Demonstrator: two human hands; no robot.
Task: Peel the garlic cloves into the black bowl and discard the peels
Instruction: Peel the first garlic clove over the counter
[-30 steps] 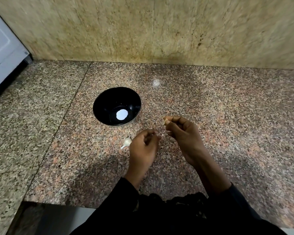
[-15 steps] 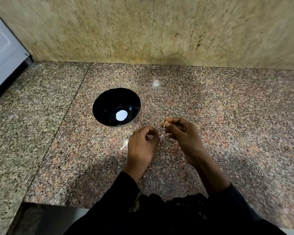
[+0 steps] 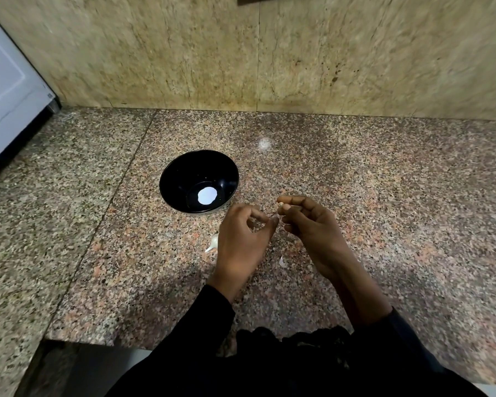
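The black bowl (image 3: pixel 181 170) sits on the granite counter, glossy inside with a white light spot at its bottom. My right hand (image 3: pixel 312 227) pinches a small garlic clove (image 3: pixel 284 207) between thumb and forefinger, just right of the bowl. My left hand (image 3: pixel 241 239) is curled close beside it, its thumb and forefinger pinching a thin bit of peel (image 3: pixel 275 216) at the clove. Another unpeeled clove (image 3: pixel 213 242) lies on the counter, partly hidden behind my left hand. A loose peel (image 3: pixel 281 260) lies between my wrists.
The granite counter (image 3: pixel 398 196) runs to a stone wall at the back, with its front edge near my body. A white appliance (image 3: pixel 6 90) stands at the far left. A pale smudge (image 3: pixel 264 143) marks the counter behind the bowl.
My left hand has moved closer to my right hand and the clove. A small piece of peel now lies on the counter between my wrists.
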